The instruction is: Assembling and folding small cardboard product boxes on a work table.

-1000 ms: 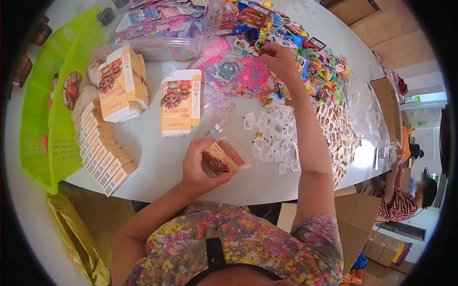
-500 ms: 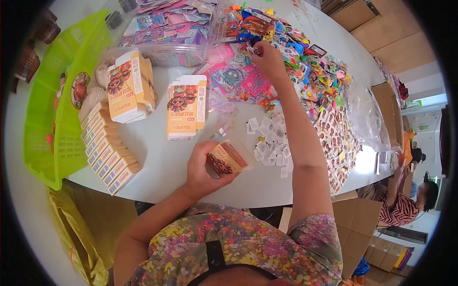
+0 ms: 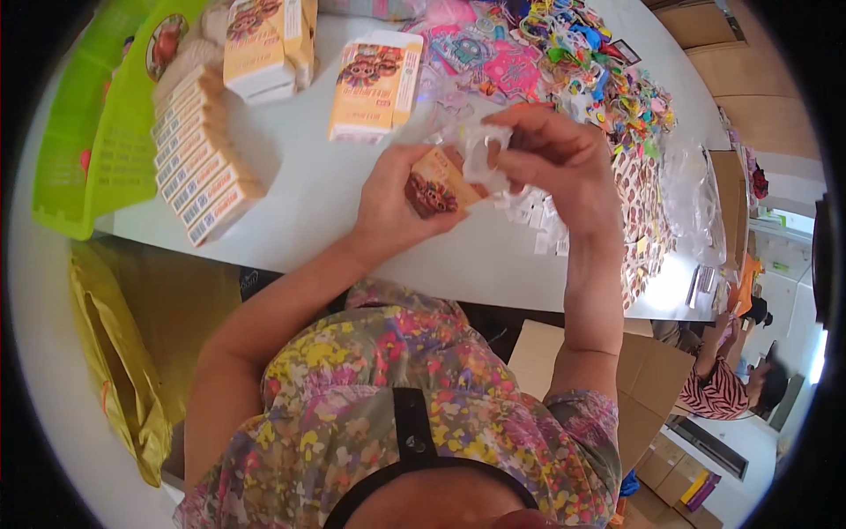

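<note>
My left hand (image 3: 388,207) is wrapped round a small orange printed box (image 3: 434,187), held tilted above the table with its end toward my right hand. My right hand (image 3: 564,154) pinches a small translucent whitish piece (image 3: 483,157) between thumb and fingers, right at the box's end. Its exact kind is blurred. Under and beside the right hand lie small white packets (image 3: 553,236). Farther off is a pile of small colourful trinkets (image 3: 586,79), next to pink printed sheets (image 3: 476,55).
At the left stand a row of filled-looking boxes (image 3: 198,167), more orange boxes (image 3: 264,48), a single box (image 3: 374,88) and a green basket (image 3: 115,150). Clear plastic bags (image 3: 683,203) lie right. Below are a cardboard box (image 3: 652,375) and yellow bag (image 3: 119,361). A person (image 3: 718,392) sits far right.
My right hand has come back from the trinket pile to the box, bringing the whitish piece. The left hand still holds the box. The view has tipped down toward my body.
</note>
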Demonstrator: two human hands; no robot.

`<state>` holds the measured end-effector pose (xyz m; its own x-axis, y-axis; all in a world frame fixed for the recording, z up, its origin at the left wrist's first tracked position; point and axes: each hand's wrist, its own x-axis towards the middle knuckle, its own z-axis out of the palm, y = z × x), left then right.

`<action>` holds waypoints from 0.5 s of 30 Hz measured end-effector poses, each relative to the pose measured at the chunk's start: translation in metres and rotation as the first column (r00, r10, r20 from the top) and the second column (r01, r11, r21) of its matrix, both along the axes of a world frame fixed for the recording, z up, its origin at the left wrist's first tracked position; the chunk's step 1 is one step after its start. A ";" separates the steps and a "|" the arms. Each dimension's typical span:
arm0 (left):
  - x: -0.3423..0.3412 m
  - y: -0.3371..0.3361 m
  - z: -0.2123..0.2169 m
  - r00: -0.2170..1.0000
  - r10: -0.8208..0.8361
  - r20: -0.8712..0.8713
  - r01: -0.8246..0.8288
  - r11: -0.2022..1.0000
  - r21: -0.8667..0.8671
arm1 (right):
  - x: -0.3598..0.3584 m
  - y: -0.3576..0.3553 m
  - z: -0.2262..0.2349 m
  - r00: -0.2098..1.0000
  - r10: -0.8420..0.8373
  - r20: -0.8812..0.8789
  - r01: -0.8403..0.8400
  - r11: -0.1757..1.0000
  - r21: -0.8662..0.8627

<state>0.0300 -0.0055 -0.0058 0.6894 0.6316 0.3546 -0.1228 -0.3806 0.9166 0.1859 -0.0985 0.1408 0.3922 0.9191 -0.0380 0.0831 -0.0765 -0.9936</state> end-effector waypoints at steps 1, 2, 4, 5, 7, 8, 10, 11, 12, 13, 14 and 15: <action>0.000 0.001 0.001 1.000 0.000 0.000 0.000 1.000 -0.007 | -0.007 -0.003 0.001 0.999 0.019 -0.026 -0.020 0.999 -0.051; 0.000 0.002 0.002 1.000 0.002 -0.005 -0.002 1.000 0.023 | -0.007 -0.006 -0.004 0.997 0.052 -0.060 -0.055 0.997 -0.051; 0.000 0.000 0.002 1.000 -0.004 0.005 0.004 0.998 0.058 | 0.000 -0.006 -0.011 0.998 -0.056 0.010 0.056 0.998 -0.010; -0.001 0.001 0.001 1.000 0.012 0.014 -0.013 0.997 0.077 | 0.006 -0.003 -0.014 0.985 -0.161 0.070 0.158 0.987 0.043; -0.002 0.001 0.002 0.999 0.021 0.036 -0.024 0.995 0.102 | 0.032 0.004 -0.024 0.971 -0.215 0.108 0.208 0.975 0.072; -0.004 0.000 0.004 1.000 0.028 0.015 -0.029 0.993 0.114 | 0.045 0.009 -0.028 0.934 -0.294 0.200 0.281 0.955 0.093; -0.006 -0.001 0.006 1.000 0.029 0.008 -0.030 0.991 0.130 | 0.079 0.017 -0.044 0.877 -0.377 0.298 0.354 0.926 0.129; -0.005 -0.002 0.006 1.000 0.019 -0.002 -0.018 0.992 0.125 | 0.101 0.019 -0.058 0.839 -0.388 0.381 0.363 0.921 0.138; -0.005 -0.002 0.006 1.000 0.014 -0.015 -0.012 0.993 0.119 | 0.117 0.021 -0.068 0.797 -0.392 0.459 0.368 0.919 0.145; -0.006 -0.003 0.007 1.000 0.016 -0.008 -0.015 0.992 0.125 | 0.125 0.025 -0.072 0.795 -0.393 0.462 0.365 0.918 0.152; -0.007 -0.003 0.007 1.000 0.013 -0.010 -0.011 0.993 0.120 | 0.134 0.027 -0.077 0.687 -0.413 0.598 0.413 0.899 0.145; -0.008 -0.004 0.006 1.000 0.013 -0.015 -0.011 0.994 0.113 | 0.136 0.031 -0.075 0.562 -0.412 0.717 0.459 0.877 0.144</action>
<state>0.0224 -0.0090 0.0007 0.6882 0.5964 0.4132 -0.1035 -0.4830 0.8695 0.3218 -0.0677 0.0656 0.6686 0.6347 0.3874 0.6949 -0.3480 -0.6293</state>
